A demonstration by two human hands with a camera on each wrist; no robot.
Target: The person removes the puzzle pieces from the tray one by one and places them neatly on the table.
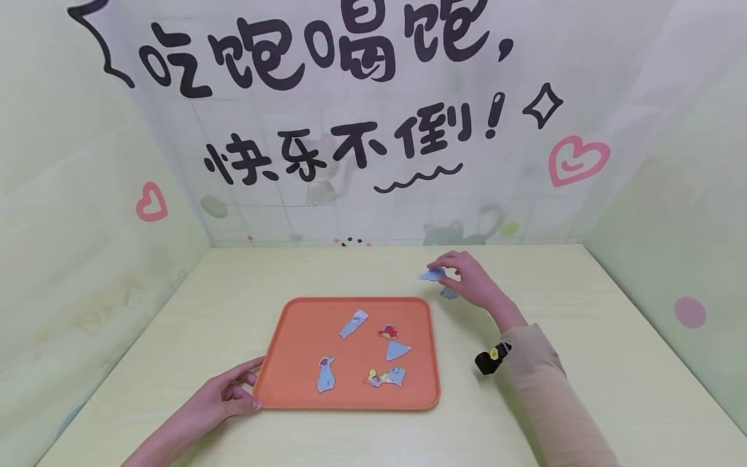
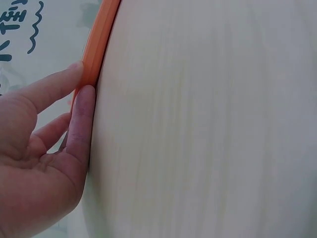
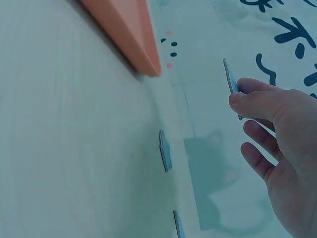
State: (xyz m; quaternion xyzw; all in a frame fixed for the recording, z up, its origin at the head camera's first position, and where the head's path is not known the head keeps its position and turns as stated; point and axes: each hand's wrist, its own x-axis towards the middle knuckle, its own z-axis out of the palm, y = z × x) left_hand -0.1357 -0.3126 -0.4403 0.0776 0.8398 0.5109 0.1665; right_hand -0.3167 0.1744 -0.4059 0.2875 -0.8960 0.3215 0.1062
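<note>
An orange tray (image 1: 344, 397) lies on the table, and my left hand (image 1: 224, 395) grips it at its near left corner. Thumb and finger meet the tray's edge in the left wrist view. Beyond the tray's far right corner my right hand (image 1: 469, 279) pinches a flat, irregular light-blue picture piece (image 1: 432, 275) between thumb and fingertips, raised above the table. In the right wrist view the held piece (image 3: 230, 77) appears nearly edge-on. Below that hand lies another blue piece (image 1: 449, 293), partly hidden by it in the head view.
Several cut picture pieces lie apart on the tray: a long blue one (image 1: 353, 323), a red one (image 1: 388, 332), a blue triangle (image 1: 398, 351) and others nearer the front. Two blue pieces stand out in the right wrist view, one low (image 3: 178, 225). Printed walls enclose the table.
</note>
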